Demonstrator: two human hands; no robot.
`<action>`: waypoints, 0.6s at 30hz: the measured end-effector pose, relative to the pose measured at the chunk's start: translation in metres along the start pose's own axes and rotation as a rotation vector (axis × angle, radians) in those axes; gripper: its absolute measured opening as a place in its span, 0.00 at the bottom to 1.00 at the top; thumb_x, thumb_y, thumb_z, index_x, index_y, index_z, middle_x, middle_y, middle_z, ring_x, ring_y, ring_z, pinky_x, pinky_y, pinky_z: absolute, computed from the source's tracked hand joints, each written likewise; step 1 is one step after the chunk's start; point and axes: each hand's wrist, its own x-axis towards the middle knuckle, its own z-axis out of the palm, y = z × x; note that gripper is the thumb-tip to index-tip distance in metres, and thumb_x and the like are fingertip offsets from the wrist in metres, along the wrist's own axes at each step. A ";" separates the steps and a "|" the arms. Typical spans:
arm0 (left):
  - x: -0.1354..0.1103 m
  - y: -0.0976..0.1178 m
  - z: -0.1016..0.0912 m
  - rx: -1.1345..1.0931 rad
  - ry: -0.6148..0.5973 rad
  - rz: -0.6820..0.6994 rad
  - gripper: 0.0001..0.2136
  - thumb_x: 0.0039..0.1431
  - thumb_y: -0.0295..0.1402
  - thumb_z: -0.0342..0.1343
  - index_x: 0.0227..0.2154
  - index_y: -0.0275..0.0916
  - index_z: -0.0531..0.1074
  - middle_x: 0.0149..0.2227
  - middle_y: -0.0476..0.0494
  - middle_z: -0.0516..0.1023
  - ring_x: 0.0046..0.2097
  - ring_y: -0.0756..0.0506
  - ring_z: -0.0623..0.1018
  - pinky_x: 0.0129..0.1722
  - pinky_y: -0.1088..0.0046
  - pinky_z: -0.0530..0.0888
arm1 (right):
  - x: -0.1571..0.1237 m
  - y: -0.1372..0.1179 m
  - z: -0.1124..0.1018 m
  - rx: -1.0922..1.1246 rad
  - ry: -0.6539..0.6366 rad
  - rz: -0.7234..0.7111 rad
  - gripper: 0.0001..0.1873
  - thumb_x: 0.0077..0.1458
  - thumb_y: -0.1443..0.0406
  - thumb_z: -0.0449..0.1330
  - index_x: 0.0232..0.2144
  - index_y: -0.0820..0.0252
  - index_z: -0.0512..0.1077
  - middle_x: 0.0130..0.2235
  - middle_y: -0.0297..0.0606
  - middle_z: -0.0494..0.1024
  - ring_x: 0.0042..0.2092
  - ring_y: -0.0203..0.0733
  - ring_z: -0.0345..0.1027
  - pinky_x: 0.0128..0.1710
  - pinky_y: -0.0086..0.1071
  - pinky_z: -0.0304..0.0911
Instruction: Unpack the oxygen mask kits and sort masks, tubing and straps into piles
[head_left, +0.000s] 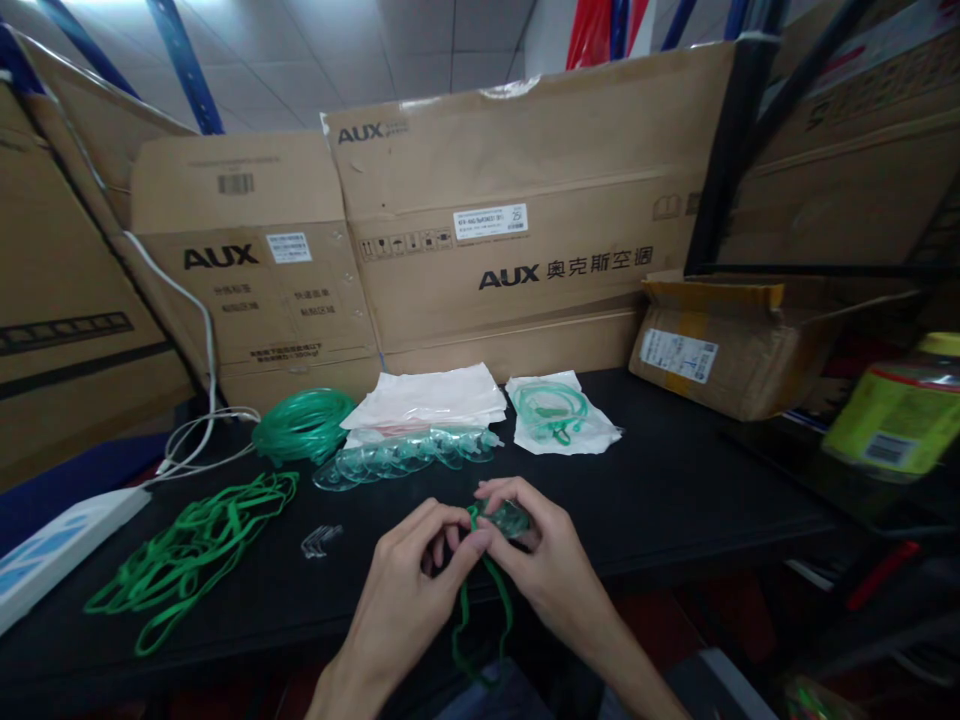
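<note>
Both my hands meet above the front edge of the black table point(675, 490). My right hand point(544, 560) is closed round a clear green-tinted mask point(511, 517). My left hand point(409, 585) pinches a green elastic strap point(480, 615) at the mask's side; the strap's loop hangs down below my hands. Behind them lie a row of several clear masks point(397, 458), a stack of white bags point(431, 398) and one bagged mask point(559, 415).
A pile of green straps point(199, 550) and a coil of green tubing point(304, 425) lie at the left, small metal clips point(320, 540) near them. Large cardboard boxes point(517, 220) wall the back. A white power strip point(52, 550) sits far left, a parcel point(720, 350) right.
</note>
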 end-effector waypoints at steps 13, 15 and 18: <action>-0.001 -0.005 -0.002 -0.027 -0.007 -0.011 0.11 0.68 0.39 0.52 0.32 0.44 0.75 0.28 0.49 0.72 0.28 0.48 0.72 0.27 0.74 0.68 | -0.006 0.006 0.004 -0.323 0.080 -0.425 0.08 0.59 0.73 0.59 0.37 0.55 0.75 0.43 0.43 0.80 0.50 0.47 0.76 0.53 0.39 0.71; -0.001 -0.004 -0.002 -0.020 -0.007 0.007 0.12 0.68 0.39 0.52 0.30 0.43 0.74 0.27 0.50 0.70 0.27 0.48 0.71 0.26 0.74 0.67 | -0.008 0.007 0.006 -0.349 0.097 -0.440 0.08 0.59 0.72 0.59 0.37 0.55 0.75 0.43 0.43 0.80 0.51 0.48 0.76 0.53 0.39 0.72; -0.002 -0.003 -0.003 -0.022 -0.007 0.034 0.12 0.67 0.37 0.51 0.27 0.42 0.72 0.25 0.50 0.68 0.26 0.49 0.69 0.24 0.75 0.66 | -0.008 0.008 0.009 -0.353 0.132 -0.429 0.08 0.59 0.72 0.59 0.36 0.55 0.75 0.42 0.43 0.80 0.51 0.48 0.76 0.53 0.39 0.72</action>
